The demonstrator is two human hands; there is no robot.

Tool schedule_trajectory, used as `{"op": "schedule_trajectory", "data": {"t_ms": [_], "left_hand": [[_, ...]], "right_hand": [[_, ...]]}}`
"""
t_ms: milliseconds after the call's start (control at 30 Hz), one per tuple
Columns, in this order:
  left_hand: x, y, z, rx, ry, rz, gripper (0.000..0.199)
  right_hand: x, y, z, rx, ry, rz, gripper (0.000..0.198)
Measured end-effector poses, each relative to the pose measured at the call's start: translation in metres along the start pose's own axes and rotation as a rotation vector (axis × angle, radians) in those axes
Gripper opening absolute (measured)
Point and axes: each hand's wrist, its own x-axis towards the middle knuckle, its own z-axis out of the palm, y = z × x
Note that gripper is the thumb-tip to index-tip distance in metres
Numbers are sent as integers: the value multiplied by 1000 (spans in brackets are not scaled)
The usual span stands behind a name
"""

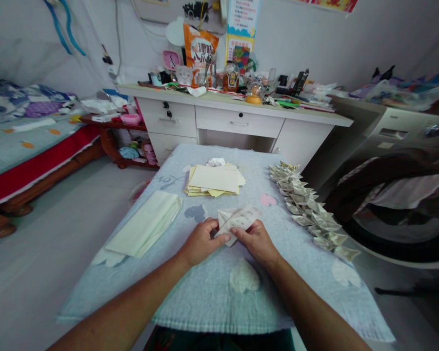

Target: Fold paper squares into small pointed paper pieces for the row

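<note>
Between both hands is a partly folded sheet of paper, pale with faint grey marks, held just above the cloth-covered table. My left hand pinches its left edge, thumb on the near face. On the right side, my right hand grips it with the thumb laid across the front. The fingertips behind the paper are hidden. Beyond the hands sits a stack of cream and yellow paper. Left of my left hand lies a folded bundle of pale green-white paper. Folded paper pieces with pointed tips stand in rows at the right.
A light blue patterned cloth covers the table. Behind it stands a white desk crowded with jars, a clock and a snack bag. A front-loading washing machine is at the right, a bed at the left.
</note>
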Motion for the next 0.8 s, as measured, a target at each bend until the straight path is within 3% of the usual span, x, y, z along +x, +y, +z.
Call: {"op": "schedule_trajectory", "data": {"t_ms": [67,133,233,333,467,567,667,800], "left_hand": [[0,-2,1,78,50,44,20],[-1,-3,1,111,120,110,33],[-2,-3,2,126,205,190,59],[-5,0,4,125,234,227,71],[-8,3,4,136,215,255,77],[-8,3,1,220,162,284,56],[-7,0,-3,268,83,299,32],[-10,-3,-9,315,48,245,40]], "right_hand": [[1,-1,-5,-39,94,-41,22],[2,-4,-12,-191,215,-114,18],[2,-7,-21,-604,405,-255,3],[-1,-8,-23,-971,471,-361,9],[-2,-7,-15,-1284,329,-345,21],[-2,-6,-8,-1391,202,-325,23],[-3,-5,-7,-1410,79,-312,23],[-4,-4,-15,-1313,-55,-261,27]]}}
